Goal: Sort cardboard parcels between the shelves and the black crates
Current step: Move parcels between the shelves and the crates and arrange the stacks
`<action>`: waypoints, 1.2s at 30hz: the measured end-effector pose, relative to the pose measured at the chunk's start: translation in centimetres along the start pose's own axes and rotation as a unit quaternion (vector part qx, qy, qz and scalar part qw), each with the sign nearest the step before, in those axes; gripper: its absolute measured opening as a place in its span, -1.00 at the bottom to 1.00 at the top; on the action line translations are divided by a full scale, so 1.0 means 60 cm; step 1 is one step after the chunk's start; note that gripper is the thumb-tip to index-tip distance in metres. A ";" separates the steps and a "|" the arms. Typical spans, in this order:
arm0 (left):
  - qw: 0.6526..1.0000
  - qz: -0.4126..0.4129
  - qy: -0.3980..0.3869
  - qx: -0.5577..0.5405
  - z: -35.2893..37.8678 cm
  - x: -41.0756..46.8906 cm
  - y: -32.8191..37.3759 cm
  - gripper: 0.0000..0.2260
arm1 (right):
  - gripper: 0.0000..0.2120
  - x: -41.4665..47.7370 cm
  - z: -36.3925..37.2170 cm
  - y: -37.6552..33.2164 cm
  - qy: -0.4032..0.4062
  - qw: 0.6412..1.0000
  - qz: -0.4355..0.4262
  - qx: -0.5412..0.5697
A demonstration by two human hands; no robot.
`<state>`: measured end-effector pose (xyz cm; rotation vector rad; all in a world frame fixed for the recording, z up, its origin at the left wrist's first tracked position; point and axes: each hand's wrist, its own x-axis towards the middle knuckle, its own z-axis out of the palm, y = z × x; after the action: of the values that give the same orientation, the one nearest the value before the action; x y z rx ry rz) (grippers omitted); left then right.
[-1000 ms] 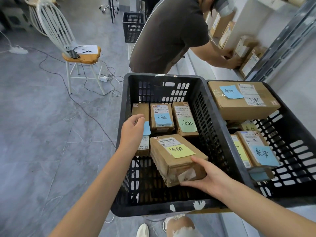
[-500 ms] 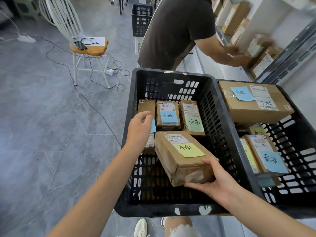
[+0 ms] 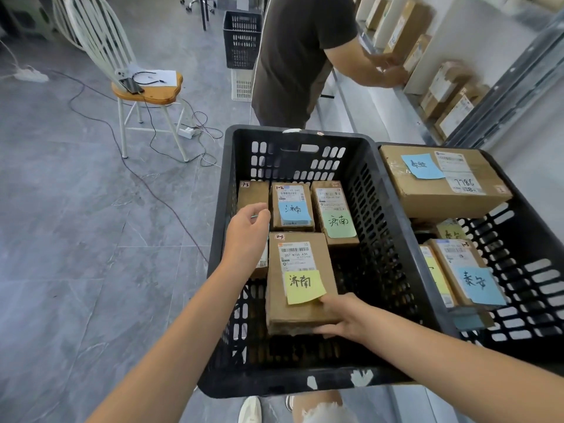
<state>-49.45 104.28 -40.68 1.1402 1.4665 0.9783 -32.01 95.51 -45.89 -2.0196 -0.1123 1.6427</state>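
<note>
A black crate in front of me holds several cardboard parcels. My right hand grips the near end of a parcel with a yellow note, thumb on top; the parcel lies lengthwise in the crate. My left hand curls over the leftmost parcel, whose blue note peeks out by the thumb. Behind lie a blue-note parcel and a green-note parcel. A second black crate on the right holds a large parcel and smaller ones.
Another person stands just behind the crates, reaching to the shelves at the right, where more parcels stand. A white chair and floor cables are at the left; a black basket stands further back.
My right hand has turned the yellow-note parcel from a slanted, tilted pose to lying straight, close beside my left hand. The left hand stayed on the leftmost parcel.
</note>
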 end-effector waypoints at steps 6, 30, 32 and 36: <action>1.000 -0.003 0.010 0.011 -0.006 0.003 -0.009 -0.69 | -0.66 0.036 0.016 0.001 0.021 0.998 -0.023 -0.050; 0.903 0.312 -0.124 0.267 0.050 -0.047 0.148 -0.63 | -0.69 -0.197 -0.169 -0.205 0.252 0.730 -0.507 -0.382; 0.887 0.353 -0.133 0.267 0.074 -0.061 0.185 -0.62 | -0.67 -0.231 -0.201 -0.199 0.284 0.700 -0.525 -0.392; 0.844 0.433 -0.163 0.270 0.153 -0.103 0.268 -0.58 | -0.58 -0.307 -0.277 -0.186 0.348 0.648 -0.541 -0.408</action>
<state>-37.35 102.14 -25.49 2.3834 0.9299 0.8770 -18.38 92.29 -22.56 -2.1721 -1.6324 -0.0722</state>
